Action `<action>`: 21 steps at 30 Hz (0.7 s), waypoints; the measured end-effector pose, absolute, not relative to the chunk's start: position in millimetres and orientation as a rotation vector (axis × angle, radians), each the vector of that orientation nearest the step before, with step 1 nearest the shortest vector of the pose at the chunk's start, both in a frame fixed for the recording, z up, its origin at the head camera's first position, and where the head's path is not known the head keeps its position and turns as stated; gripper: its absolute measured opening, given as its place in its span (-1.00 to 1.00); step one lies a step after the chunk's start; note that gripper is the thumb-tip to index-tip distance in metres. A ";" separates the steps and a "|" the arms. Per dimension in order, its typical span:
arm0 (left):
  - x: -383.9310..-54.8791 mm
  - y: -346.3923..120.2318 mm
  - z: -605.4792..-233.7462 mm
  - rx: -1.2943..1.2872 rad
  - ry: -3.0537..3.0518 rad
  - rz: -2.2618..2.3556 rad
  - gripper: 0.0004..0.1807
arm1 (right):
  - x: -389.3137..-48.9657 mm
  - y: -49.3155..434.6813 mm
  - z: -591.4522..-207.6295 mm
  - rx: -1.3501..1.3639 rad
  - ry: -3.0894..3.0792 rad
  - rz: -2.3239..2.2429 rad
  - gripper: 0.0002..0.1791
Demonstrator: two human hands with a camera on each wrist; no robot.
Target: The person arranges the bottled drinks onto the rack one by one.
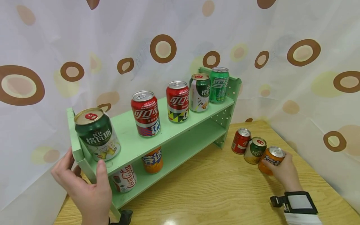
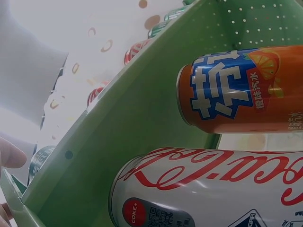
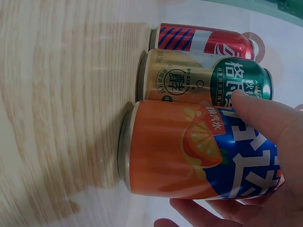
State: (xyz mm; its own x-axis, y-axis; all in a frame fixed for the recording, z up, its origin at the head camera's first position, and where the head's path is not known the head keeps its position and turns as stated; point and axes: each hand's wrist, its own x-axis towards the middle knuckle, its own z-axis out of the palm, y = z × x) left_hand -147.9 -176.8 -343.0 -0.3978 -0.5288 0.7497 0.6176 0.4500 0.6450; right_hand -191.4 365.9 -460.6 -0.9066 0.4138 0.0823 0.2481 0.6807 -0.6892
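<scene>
My left hand (image 1: 87,187) is at the near end of a green two-tier shelf rack (image 1: 174,131), its fingers curled round the outer side of the end panel and its thumb by the upper shelf's front edge. Just above the thumb a green-and-white kvass can (image 1: 97,134) stands on the upper shelf. On the right, my right hand (image 1: 284,170) grips an orange soda can (image 3: 189,151), thumb on one side and fingers on the other. The can is upright, next to a green-and-gold kvass can (image 3: 208,78) and a red cola can (image 3: 203,40) on the wooden table.
Two red cola cans (image 1: 145,114), another kvass can (image 1: 199,93) and a green Sprite can (image 1: 219,86) stand along the upper shelf. Below are a white Coca-Cola can (image 2: 208,189) and an orange soda can (image 2: 241,90). A patterned curtain (image 1: 180,40) hangs behind the table (image 1: 197,187).
</scene>
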 end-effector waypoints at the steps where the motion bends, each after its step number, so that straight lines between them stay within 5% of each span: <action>1: -148.0 -176.8 -342.9 -0.079 -1.545 -1.238 -0.28 | -191.6 366.0 -460.7 -0.541 -2.666 1.040 0.10; 21: -148.6 -175.8 -343.3 -0.096 -1.515 -1.234 -0.28 | -187.2 368.6 -455.6 -0.640 -2.612 1.007 0.10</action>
